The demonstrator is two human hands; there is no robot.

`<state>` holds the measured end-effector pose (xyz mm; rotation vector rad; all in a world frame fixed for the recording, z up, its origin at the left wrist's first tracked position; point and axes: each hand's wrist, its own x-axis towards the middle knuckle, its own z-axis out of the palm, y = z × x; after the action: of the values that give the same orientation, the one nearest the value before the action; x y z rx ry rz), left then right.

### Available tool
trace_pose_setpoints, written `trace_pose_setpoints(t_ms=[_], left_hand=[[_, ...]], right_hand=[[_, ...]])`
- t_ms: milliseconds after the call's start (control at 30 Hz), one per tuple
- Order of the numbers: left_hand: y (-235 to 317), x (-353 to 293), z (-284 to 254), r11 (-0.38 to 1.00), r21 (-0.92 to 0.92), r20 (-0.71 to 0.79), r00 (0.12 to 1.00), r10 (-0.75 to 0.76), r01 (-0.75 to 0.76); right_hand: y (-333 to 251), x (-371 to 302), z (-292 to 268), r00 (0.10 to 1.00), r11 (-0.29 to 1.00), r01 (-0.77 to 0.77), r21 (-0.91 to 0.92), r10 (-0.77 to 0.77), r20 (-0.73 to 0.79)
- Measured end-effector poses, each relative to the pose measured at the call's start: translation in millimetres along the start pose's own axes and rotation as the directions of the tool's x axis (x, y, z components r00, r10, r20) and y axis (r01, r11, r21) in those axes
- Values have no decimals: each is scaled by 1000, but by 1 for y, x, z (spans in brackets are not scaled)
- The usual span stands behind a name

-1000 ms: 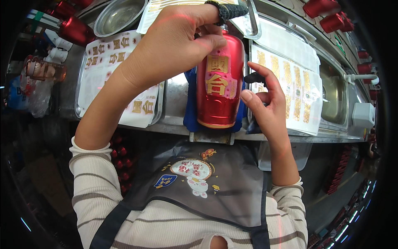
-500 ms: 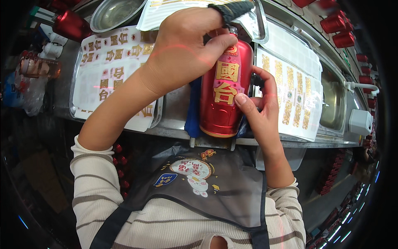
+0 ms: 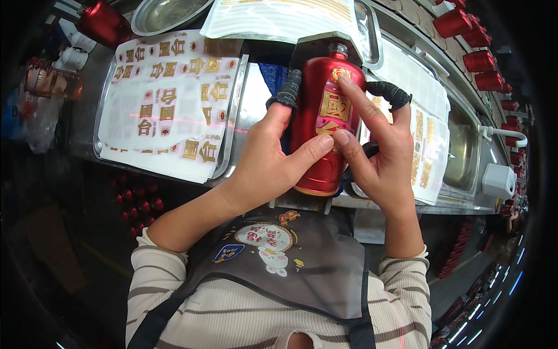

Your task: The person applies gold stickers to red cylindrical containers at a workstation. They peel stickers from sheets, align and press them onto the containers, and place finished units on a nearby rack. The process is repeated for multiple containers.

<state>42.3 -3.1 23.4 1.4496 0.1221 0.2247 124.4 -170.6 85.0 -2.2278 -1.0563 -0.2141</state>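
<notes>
A glossy red bottle [image 3: 311, 171] leans back in a grey metal cradle [image 3: 302, 49], its neck pointing away from me. Gold characters on a pinkish decal [image 3: 335, 106] run down its front, below a small round emblem [image 3: 341, 74]. My left hand [image 3: 264, 151] holds the bottle's left side, thumb pressing on the lower character. My right hand [image 3: 386, 151] grips from the right: its index fingertip rests at the emblem and its thumb meets the left thumb. Dark finger sleeves cover a left finger [image 3: 286, 90] and a right finger [image 3: 390, 93]. The hands partly cover the lower character.
At left, a metal tray [image 3: 224, 160] bears gold-character decal sheets [image 3: 186, 125]. Gold-patterned sheets [image 3: 427, 163] lie at right, before a sink [image 3: 465, 154] and a white jug [image 3: 499, 177]. A metal bowl [image 3: 168, 14] and more red bottles [image 3: 104, 23] stand farther off.
My left hand has come down from the bottle's neck to its left side and lower front. My right index finger has moved up onto the emblem.
</notes>
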Motion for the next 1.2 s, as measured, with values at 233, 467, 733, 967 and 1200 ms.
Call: trace_pose_setpoints(t_ms=[233,467,733,967,1200], left_hand=[[2,0,1,999,-41,-14,1000,12,-12],[1,1,0,999,-43,-6,1000,-25,25],[-3,1,-2,1000,-10,-11,1000,-16,16],[12,16,-4,977,-191,72,994,-87,99],[25,18,-3,954,-211,164,970,-180,212]], right_hand=[[-5,-1,0,998,999,-47,-26,48,33],[-4,-2,2,994,995,-102,-6,102,29],[-6,-1,1,992,993,-117,22,115,54],[-2,2,-4,896,868,-437,235,442,35],[7,38,13,852,694,-448,564,522,34]])
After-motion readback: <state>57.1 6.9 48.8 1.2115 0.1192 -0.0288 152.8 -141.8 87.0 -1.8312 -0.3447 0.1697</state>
